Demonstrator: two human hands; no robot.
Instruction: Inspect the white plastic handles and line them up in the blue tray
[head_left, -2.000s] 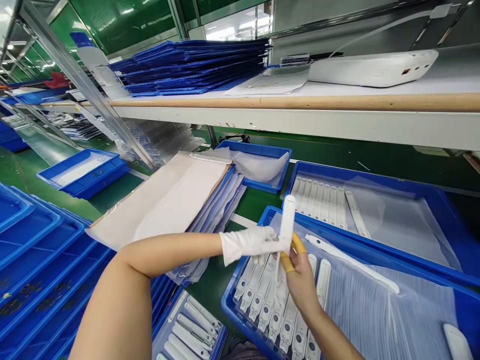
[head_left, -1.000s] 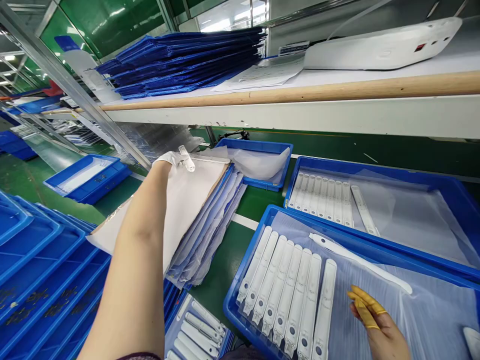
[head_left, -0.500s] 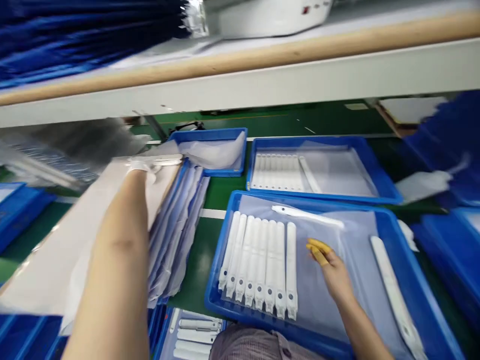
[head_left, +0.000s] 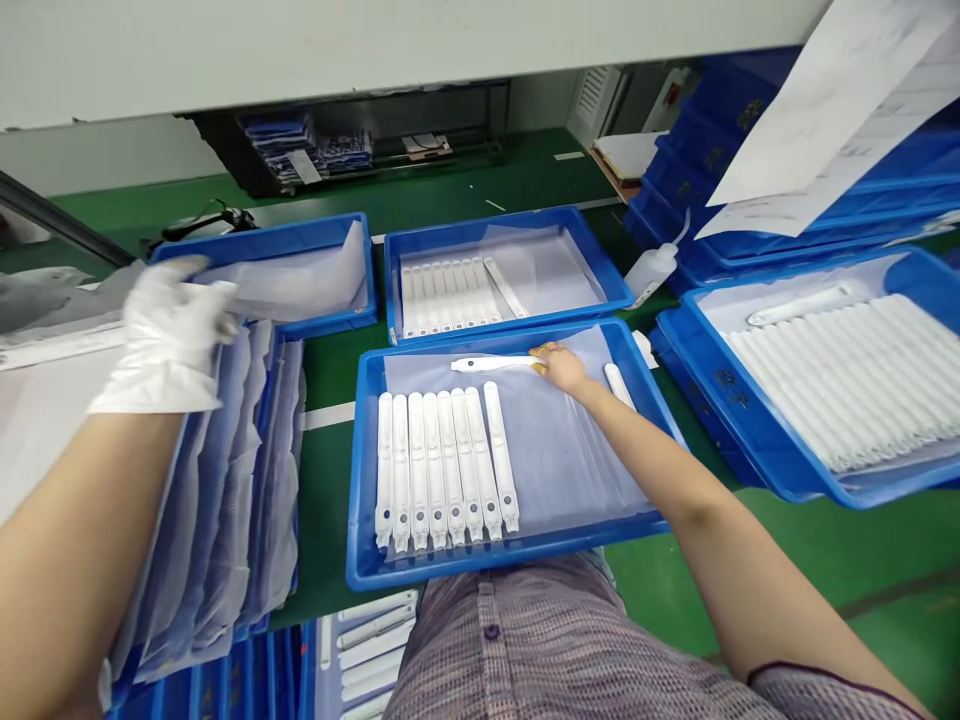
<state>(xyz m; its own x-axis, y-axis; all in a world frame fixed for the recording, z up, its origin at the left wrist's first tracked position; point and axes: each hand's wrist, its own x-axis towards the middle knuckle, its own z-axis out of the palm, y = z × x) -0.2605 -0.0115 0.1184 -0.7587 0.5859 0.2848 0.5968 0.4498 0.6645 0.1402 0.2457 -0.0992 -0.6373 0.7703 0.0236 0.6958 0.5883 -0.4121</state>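
Observation:
My right hand [head_left: 562,367], with yellow finger cots, pinches the right end of a long white plastic piece [head_left: 487,364]. That piece lies crosswise near the far side of the middle blue tray [head_left: 480,568]. Below it, several similar white pieces [head_left: 439,470] stand side by side in a row, each with a dark round hole at its near end. Another white piece [head_left: 619,385] lies at the tray's right, partly behind my forearm. My left hand [head_left: 169,335], in a white glove, hovers over the left side, slightly blurred, fingers apart and nothing visible in them.
Stacked trays with translucent sheets [head_left: 259,480] stand at the left. Beyond the middle tray are two more blue trays [head_left: 510,225] [head_left: 300,322]. At the right, a stacked tray [head_left: 840,485] holds many white pieces, near a squeeze bottle [head_left: 651,270]. Papers [head_left: 832,120] hang above.
My right hand has gone from free above the tray sheet to the end of the crosswise white piece. My left hand has drawn back from the board at left. The view has turned right.

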